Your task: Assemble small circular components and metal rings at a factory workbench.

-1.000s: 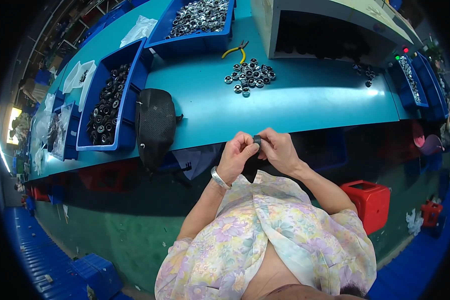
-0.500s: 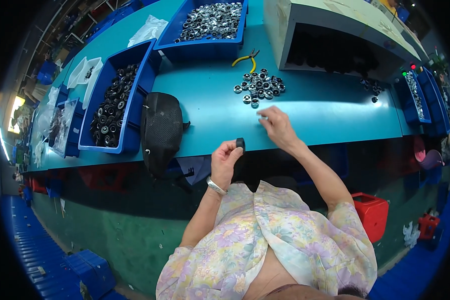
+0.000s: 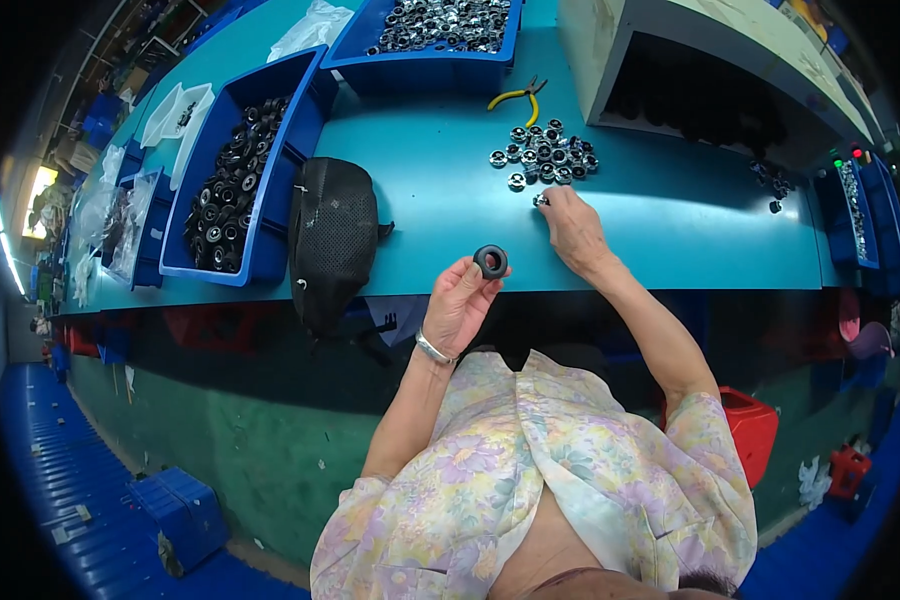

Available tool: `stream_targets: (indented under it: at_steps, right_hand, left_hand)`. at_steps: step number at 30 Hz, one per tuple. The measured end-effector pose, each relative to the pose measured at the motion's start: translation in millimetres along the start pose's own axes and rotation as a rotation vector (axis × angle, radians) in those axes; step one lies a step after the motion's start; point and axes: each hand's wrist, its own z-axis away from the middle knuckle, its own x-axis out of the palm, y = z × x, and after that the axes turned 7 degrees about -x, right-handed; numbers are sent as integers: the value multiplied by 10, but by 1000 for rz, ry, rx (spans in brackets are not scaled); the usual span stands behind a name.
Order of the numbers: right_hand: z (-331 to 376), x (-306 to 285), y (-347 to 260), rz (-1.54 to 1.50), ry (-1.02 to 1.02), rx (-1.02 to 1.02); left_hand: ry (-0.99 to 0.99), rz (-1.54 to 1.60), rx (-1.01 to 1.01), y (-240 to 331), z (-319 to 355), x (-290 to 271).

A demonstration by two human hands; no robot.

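Over the table's front edge, my left hand (image 3: 460, 308) holds a small black rubber tyre (image 3: 490, 250) between thumb and fingers, its round hole facing up. My right hand (image 3: 578, 236) is closed in a pinch on a small chrome wheel hub (image 3: 541, 200), just in front of a loose pile of chrome hubs (image 3: 546, 153) on the table. Its fingers partly hide the hub. The two hands are apart.
Left of my hands a black mesh bag (image 3: 335, 225) hangs over the edge of the teal table (image 3: 430, 185). Beside it stands a blue bin (image 3: 270, 225) of black tyres. Behind are a blue bin (image 3: 420, 75) of chrome parts, yellow-handled pliers (image 3: 510, 97) and a pale box (image 3: 607, 60).
My right hand has moved forward to the pile and now pinches a hub. My left hand has risen slightly and turned the tyre so its hole shows. The view has shifted a little.
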Motion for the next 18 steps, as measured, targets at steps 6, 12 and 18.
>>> stream_targets:
  at_steps: [6,12,18]
  right_hand:
    - [182,-382,-436,-910,-35,480]
    - [328,-625,-850,-825,-28,212]
    - [467,-563,-1048,-502,180,134]
  left_hand:
    - [-80,-7,-11,9,-1,39]
    - [-62,-63,-8,-72,81,220]
    - [95,-217,140,-338,165,478]
